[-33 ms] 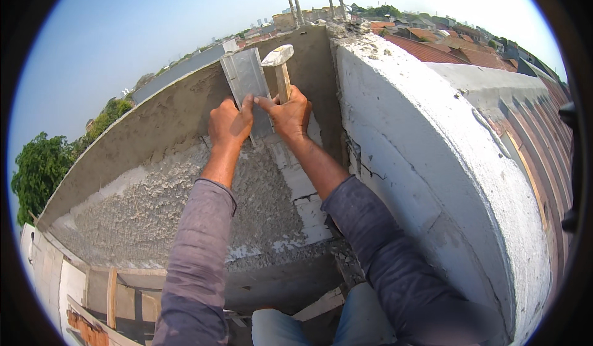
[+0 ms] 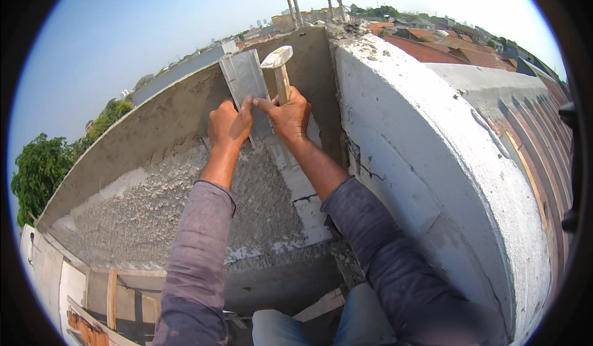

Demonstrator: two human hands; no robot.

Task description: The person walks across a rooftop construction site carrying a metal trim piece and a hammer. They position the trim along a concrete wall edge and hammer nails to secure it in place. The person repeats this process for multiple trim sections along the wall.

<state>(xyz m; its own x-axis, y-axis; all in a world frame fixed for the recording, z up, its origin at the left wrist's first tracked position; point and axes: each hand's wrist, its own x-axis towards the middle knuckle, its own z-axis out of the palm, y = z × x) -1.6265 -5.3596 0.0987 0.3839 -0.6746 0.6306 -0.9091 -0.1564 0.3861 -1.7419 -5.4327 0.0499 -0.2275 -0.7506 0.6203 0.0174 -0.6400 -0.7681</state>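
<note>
A grey metal channel bar (image 2: 245, 74) stands slightly tilted against the wet-plastered wall, its top reaching the wall's upper edge. My left hand (image 2: 227, 125) is closed on the bar's left side, with the thumb on its front face. Close beside it, my right hand (image 2: 291, 117) grips the wooden handle of a hammer (image 2: 282, 81), whose pale, mortar-smeared head points up. The thumb of my right hand meets the bar near my left thumb. Behind my hands, part of the bar is hidden.
Rough grey mortar (image 2: 154, 213) covers the wall's lower middle, with bare light blocks (image 2: 309, 188) to its right. A thick white wall (image 2: 426, 136) runs along my right. Steel rods (image 2: 290, 0) rise at the far corner. Wooden pieces (image 2: 112, 298) stand lower left.
</note>
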